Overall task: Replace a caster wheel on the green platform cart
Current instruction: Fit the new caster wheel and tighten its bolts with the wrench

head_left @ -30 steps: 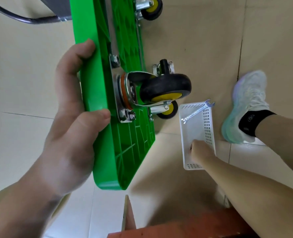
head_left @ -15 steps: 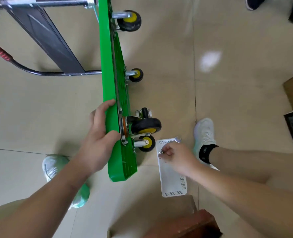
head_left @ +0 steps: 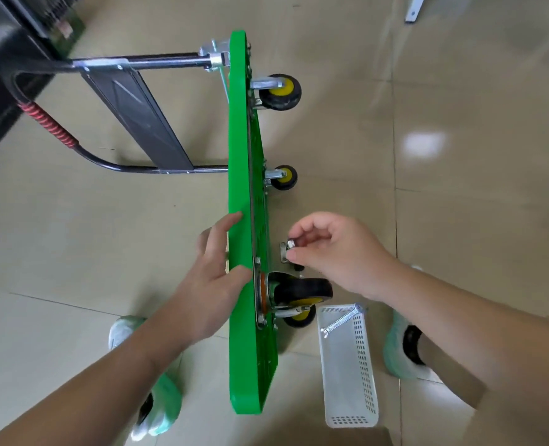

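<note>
The right hand (head_left: pixel 334 252) hangs beside the underside of the green platform cart (head_left: pixel 241 156), thumb and forefinger pinching a small silver fastener (head_left: pixel 290 244); whether it is a nut or a bolt head cannot be told. The other fingers are loosely curled above it. The left hand (head_left: pixel 215 278) grips the cart's upper edge, fingers laid on the flat deck side and the thumb hooked over the rim.

The cart stands on its long edge on the tiled floor (head_left: pixel 459 220), its 4 wheels pointing toward the person's right. Just below the right hand sits a large caster wheel (head_left: pixel 302 292), black tyre with a yellow hub, in a silver fork bolted to the platform. A second wheel (head_left: pixel 300 317) shows partly beneath it, near the floor. At the far end are 2 more wheels, an upper one (head_left: pixel 282 91) and a lower one (head_left: pixel 284 177).

The cart's black tube handle (head_left: pixel 105 64) reaches away from the deck side, with a red grip (head_left: pixel 49 125) at its bend.

On the floor near the cart's near end lies a white perforated basket (head_left: pixel 343 375). A silver wrench (head_left: pixel 340 323) rests across its far end. A pale shoe (head_left: pixel 157 403) stands on the deck side of the cart, another (head_left: pixel 401 355) just beyond the basket.
</note>
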Action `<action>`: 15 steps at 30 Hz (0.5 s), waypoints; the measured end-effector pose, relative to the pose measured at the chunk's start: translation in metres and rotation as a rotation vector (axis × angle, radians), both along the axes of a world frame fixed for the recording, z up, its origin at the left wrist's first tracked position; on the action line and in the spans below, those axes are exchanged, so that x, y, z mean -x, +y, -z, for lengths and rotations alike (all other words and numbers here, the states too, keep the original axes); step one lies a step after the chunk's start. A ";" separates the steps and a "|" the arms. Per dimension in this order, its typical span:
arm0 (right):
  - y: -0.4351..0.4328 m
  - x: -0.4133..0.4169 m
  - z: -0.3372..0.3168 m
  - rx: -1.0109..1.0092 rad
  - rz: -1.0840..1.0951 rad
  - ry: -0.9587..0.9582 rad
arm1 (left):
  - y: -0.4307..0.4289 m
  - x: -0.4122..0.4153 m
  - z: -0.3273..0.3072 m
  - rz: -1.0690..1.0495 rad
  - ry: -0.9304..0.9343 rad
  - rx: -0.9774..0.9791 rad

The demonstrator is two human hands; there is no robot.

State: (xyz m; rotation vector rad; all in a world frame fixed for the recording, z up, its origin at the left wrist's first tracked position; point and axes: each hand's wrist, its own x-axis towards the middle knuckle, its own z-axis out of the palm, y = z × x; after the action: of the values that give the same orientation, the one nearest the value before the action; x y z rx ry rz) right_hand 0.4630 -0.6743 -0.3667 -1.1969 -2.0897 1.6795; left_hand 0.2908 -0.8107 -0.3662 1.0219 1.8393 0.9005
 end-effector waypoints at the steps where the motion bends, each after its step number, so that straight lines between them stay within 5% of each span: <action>1: 0.006 0.004 0.006 0.024 0.017 0.010 | 0.003 0.002 0.001 0.004 -0.003 0.000; 15: 0.030 0.035 0.052 0.320 -0.158 -0.232 | 0.008 0.006 0.025 -0.037 -0.117 -0.061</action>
State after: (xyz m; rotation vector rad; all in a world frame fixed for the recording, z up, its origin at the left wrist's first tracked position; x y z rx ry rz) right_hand 0.4281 -0.6443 -0.4187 -1.4098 -2.1516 2.1020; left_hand 0.2853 -0.8031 -0.3908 0.9550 1.7477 1.0230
